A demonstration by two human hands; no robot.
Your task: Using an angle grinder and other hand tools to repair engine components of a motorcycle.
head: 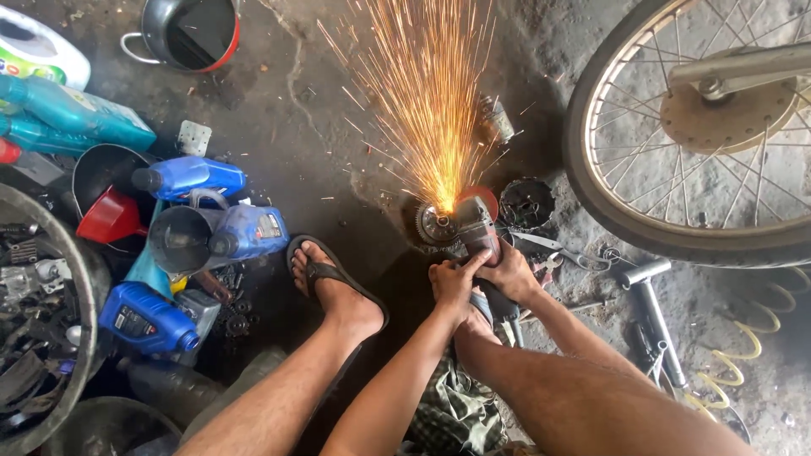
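Note:
An angle grinder (475, 221) with a red guard cuts into a round toothed metal part (433, 226) on the concrete floor, throwing a fan of orange sparks (422, 101) away from me. My left hand (452, 283) and my right hand (509, 272) both grip the grinder's body from behind. My left foot in a black sandal (331, 283) rests on the floor just left of the hands. My right foot is hidden behind my hands.
Blue oil bottles (190, 177), funnels (110, 217) and a tub of metal parts (34, 304) crowd the left. A motorcycle wheel (676, 127) stands at the right. Pliers (562, 249), a pipe (655, 317) and a yellow coiled hose (743, 355) lie near it. A pot (187, 32) sits at the top.

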